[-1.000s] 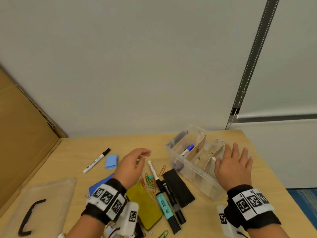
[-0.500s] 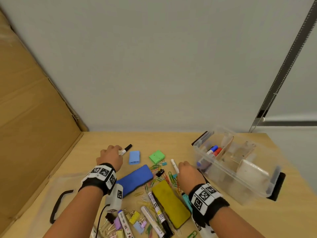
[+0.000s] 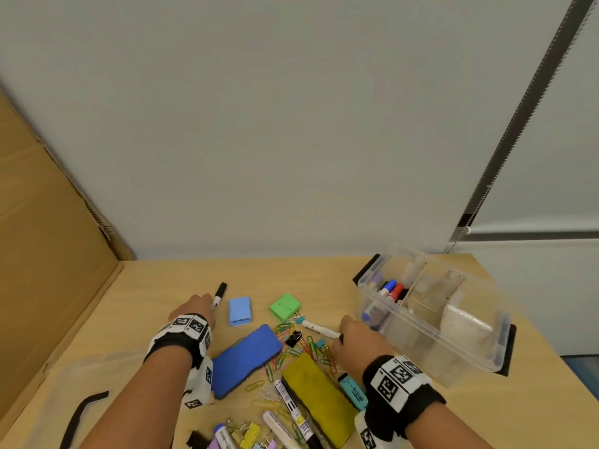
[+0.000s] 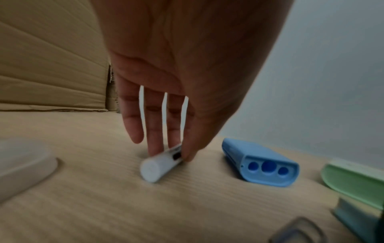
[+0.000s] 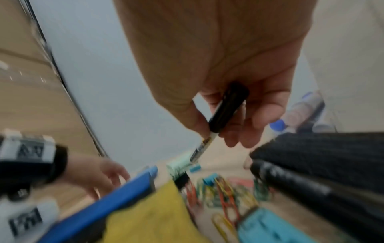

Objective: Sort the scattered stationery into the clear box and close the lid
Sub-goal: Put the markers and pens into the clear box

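The clear box (image 3: 421, 345) stands open at the right with blue and red markers (image 3: 390, 288) in its left compartment. My left hand (image 3: 207, 306) reaches down on a white marker with a black cap (image 3: 219, 292) at the far left of the pile. In the left wrist view its fingertips (image 4: 155, 148) and thumb pinch the barrel (image 4: 158, 166), which lies on the table. My right hand (image 3: 340, 338) holds a second white marker (image 3: 319, 328) just left of the box. The right wrist view shows that marker's black cap (image 5: 227, 106) pinched between thumb and fingers.
A light-blue case (image 3: 240, 311), green case (image 3: 284, 306), blue eraser (image 3: 243, 361), yellow eraser (image 3: 319, 393), teal highlighter (image 3: 353, 390), coloured paper clips (image 3: 301, 345), binder clips and more markers litter the table. The clear lid's black handle (image 3: 84, 413) shows at lower left. Cardboard stands left.
My left hand moved left and down onto the black-capped marker. My right hand left the box, dropped to the pile and took hold of a white marker. My head turned left.
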Demonstrator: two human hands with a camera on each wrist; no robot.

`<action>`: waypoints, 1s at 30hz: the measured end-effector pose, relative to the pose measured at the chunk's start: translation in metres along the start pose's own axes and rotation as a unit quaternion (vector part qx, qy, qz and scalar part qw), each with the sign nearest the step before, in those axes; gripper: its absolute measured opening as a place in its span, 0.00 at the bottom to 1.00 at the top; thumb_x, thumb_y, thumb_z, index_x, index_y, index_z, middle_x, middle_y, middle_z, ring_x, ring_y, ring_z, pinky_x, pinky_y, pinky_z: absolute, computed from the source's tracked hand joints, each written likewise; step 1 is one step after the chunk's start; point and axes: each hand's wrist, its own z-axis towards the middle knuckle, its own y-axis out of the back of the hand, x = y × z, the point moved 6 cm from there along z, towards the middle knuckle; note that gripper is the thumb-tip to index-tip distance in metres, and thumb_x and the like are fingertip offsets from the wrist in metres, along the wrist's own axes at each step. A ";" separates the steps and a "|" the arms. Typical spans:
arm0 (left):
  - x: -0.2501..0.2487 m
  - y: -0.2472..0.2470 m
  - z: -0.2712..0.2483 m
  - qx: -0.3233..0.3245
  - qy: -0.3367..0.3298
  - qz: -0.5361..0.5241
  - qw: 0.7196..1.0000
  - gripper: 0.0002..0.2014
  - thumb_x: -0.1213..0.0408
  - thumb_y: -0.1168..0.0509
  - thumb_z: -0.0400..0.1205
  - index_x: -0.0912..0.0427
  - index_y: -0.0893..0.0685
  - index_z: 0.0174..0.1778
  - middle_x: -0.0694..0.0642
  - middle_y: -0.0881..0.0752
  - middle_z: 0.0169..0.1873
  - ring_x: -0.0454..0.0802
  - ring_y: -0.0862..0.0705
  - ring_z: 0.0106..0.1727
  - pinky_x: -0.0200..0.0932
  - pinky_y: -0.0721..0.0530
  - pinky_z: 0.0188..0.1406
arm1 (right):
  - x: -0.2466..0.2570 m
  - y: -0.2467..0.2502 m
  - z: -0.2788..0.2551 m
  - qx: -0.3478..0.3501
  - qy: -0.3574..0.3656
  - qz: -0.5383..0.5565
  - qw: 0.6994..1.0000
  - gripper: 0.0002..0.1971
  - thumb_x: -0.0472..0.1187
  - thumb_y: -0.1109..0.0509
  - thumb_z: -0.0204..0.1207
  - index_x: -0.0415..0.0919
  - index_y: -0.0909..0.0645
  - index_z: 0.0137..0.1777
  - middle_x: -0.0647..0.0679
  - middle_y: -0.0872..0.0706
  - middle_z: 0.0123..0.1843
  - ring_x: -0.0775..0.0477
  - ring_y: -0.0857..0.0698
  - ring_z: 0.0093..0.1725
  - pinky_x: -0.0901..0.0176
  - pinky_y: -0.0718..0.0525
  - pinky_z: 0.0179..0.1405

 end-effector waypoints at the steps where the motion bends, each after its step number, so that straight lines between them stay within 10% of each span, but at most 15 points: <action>1: 0.000 -0.001 -0.001 0.000 0.001 0.000 1.000 0.14 0.61 0.46 0.84 0.56 0.26 0.64 0.58 0.20 0.55 0.56 0.18 0.49 0.46 0.19 0.45 | 0.001 0.008 -0.005 -0.015 0.014 0.019 1.000 0.07 0.49 0.42 0.82 0.45 0.28 0.50 0.49 0.19 0.42 0.46 0.18 0.40 0.57 0.22 0.38; 8: 0.003 0.002 -0.015 -0.012 0.017 -0.076 0.997 0.14 0.62 0.43 0.82 0.57 0.24 0.62 0.59 0.24 0.57 0.56 0.18 0.47 0.48 0.18 0.47 | -0.007 0.093 -0.036 -0.108 0.091 0.232 0.963 0.08 0.49 0.38 0.81 0.49 0.22 0.55 0.50 0.16 0.40 0.52 0.19 0.31 0.61 0.17 0.31; 16: -0.014 0.019 -0.066 -0.110 -0.058 -0.262 0.957 0.16 0.67 0.43 0.83 0.60 0.25 0.67 0.58 0.28 0.55 0.59 0.18 0.43 0.49 0.19 0.46 | -0.056 0.198 -0.038 -0.403 0.102 0.272 0.868 0.07 0.39 0.32 0.78 0.43 0.19 0.55 0.49 0.17 0.44 0.54 0.18 0.41 0.65 0.17 0.43; 20: -0.025 0.019 -0.085 -0.123 -0.077 -0.288 0.946 0.17 0.67 0.44 0.84 0.59 0.26 0.69 0.56 0.28 0.55 0.57 0.18 0.42 0.45 0.22 0.42 | -0.067 0.181 0.001 -0.316 0.053 0.129 0.938 0.13 0.44 0.34 0.81 0.38 0.21 0.60 0.42 0.21 0.56 0.48 0.19 0.45 0.55 0.19 0.48; 27: -0.055 0.011 -0.108 -0.119 -0.124 -0.289 0.942 0.14 0.67 0.45 0.85 0.59 0.25 0.65 0.53 0.30 0.51 0.53 0.24 0.31 0.37 0.28 0.28 | -0.063 0.155 0.040 -0.165 -0.042 0.033 0.985 0.14 0.34 0.37 0.79 0.38 0.33 0.63 0.38 0.16 0.49 0.38 0.18 0.43 0.50 0.18 0.42; 30: -0.063 0.009 -0.111 -0.111 -0.131 -0.279 0.945 0.14 0.66 0.46 0.85 0.59 0.25 0.66 0.52 0.32 0.51 0.49 0.27 0.28 0.35 0.31 0.26 | -0.062 0.150 0.048 -0.119 -0.109 -0.078 0.984 0.13 0.37 0.38 0.78 0.38 0.32 0.62 0.40 0.16 0.51 0.36 0.18 0.54 0.45 0.25 0.59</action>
